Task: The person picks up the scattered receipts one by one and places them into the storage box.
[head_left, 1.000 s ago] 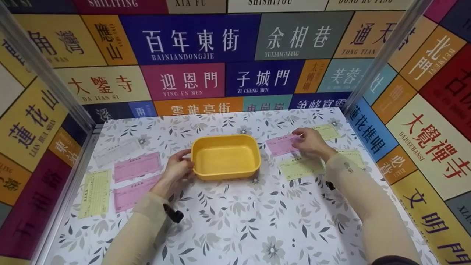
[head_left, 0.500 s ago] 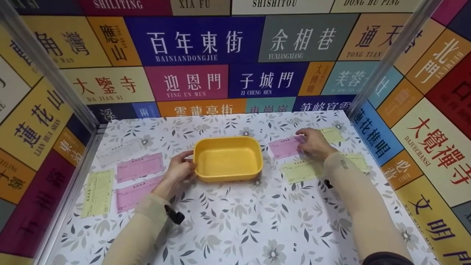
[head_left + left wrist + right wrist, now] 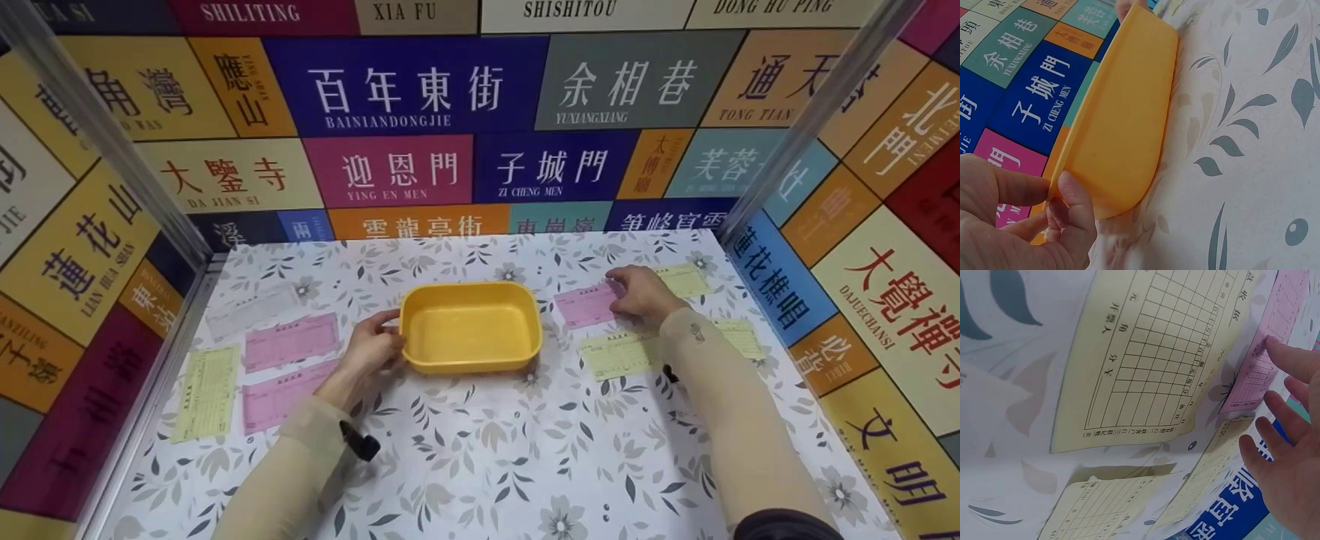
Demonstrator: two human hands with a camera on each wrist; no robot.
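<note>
A yellow plastic tub (image 3: 471,334) stands in the middle of the patterned tabletop, with nothing in it. My left hand (image 3: 373,346) pinches its left rim between thumb and fingers, as the left wrist view shows at the tub's side (image 3: 1123,118). To the right lies a pink receipt slip (image 3: 583,306). My right hand (image 3: 647,291) is over that slip's right end; in the right wrist view the thumb touches the pink slip (image 3: 1261,349) and the other fingers are loosely spread. Yellow receipt slips lie nearby: one in front (image 3: 619,354), one behind (image 3: 688,279), and one partly under the forearm (image 3: 742,339).
At the left lie two pink slips (image 3: 292,342), a yellow slip (image 3: 206,394) and a white slip (image 3: 251,309). Panels with large Chinese lettering (image 3: 405,86) wall in the table at the back and both sides, with metal posts at the corners.
The head view has shifted slightly, putting everything a little further right in the picture. Both hands keep their places at the tub and the pink slip.
</note>
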